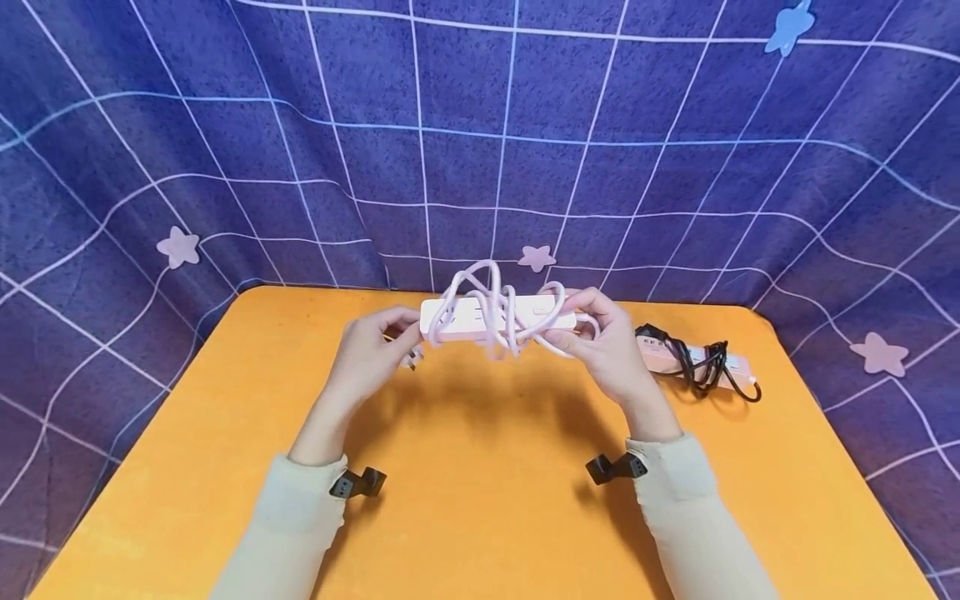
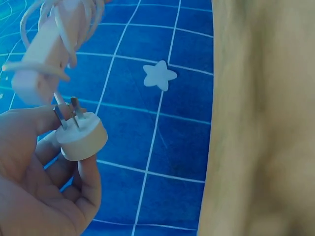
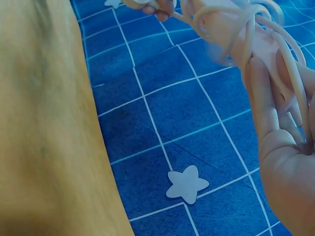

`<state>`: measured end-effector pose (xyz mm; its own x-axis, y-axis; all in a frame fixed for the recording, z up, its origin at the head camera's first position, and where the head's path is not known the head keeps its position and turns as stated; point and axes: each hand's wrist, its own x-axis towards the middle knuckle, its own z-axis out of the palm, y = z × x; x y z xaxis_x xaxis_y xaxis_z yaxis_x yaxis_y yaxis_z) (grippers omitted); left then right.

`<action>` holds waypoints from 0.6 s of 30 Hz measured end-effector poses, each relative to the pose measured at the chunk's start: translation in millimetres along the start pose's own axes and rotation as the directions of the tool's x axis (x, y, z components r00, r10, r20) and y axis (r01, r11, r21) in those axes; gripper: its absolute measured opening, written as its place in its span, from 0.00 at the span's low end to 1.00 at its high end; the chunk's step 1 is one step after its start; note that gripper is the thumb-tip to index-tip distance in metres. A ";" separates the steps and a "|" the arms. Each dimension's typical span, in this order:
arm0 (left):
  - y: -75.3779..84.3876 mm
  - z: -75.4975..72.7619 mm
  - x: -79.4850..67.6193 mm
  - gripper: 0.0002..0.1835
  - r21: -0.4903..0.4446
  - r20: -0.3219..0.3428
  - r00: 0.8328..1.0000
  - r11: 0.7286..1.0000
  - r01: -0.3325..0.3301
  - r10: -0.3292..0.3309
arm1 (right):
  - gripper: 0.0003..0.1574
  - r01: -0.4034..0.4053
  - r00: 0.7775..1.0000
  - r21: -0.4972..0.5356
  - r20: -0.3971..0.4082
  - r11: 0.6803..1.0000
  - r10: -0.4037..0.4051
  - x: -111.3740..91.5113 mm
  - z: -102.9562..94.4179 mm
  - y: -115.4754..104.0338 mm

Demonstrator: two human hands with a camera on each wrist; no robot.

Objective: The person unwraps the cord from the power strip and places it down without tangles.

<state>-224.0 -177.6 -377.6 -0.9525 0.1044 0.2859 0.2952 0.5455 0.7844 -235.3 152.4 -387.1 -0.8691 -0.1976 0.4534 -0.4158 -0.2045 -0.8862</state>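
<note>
A white power strip (image 1: 468, 318) is held up above the table in the head view, its white cord (image 1: 491, 287) looped loosely around it. My right hand (image 1: 611, 342) grips the strip's right end, fingers and thumb around it and near the cord loops. At the other end, my left hand (image 1: 371, 350) holds the cord's white plug (image 2: 83, 137); its metal prongs point up and away in the left wrist view. The strip's left end is close to the left fingers; whether they touch it I cannot tell.
On the right side of the orange table (image 1: 480, 500) lies a second power strip (image 1: 738, 371) wrapped in a black cord (image 1: 701, 375). Behind the table hangs a blue curtain (image 1: 465, 167) with a grid pattern and stars.
</note>
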 end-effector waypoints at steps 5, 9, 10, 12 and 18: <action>-0.7 -11.7 7.0 0.11 0.002 -0.051 0.998 0.999 -0.035 0.035 | 0.26 -0.005 1.000 -0.002 0.025 1.000 0.005 0.9 2.4 3.2; 6.0 -17.1 8.7 0.11 0.027 -0.097 0.992 0.997 -0.075 0.077 | 0.26 -0.023 0.999 -0.020 0.030 1.000 0.024 0.8 2.1 4.8; 7.8 -17.8 8.5 0.11 0.042 -0.113 0.990 0.996 -0.083 0.087 | 0.26 -0.031 0.999 -0.025 0.028 0.999 0.031 0.6 1.8 5.1; 10.6 -18.7 7.4 0.11 0.069 -0.147 0.983 0.992 -0.102 0.111 | 0.25 -0.044 0.999 -0.036 0.021 0.998 0.045 -0.2 0.9 5.5; 21.2 -20.6 4.8 0.07 0.153 -0.250 0.944 0.972 -0.179 0.213 | 0.23 -0.059 0.998 -0.054 -0.012 0.997 0.059 0.0 -1.1 4.5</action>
<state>-220.8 -182.7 -348.3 -0.8180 0.0069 0.5751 0.4460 0.6390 0.6267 -237.4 152.5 -391.2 -0.8951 -0.1978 0.3995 -0.3775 -0.1405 -0.9153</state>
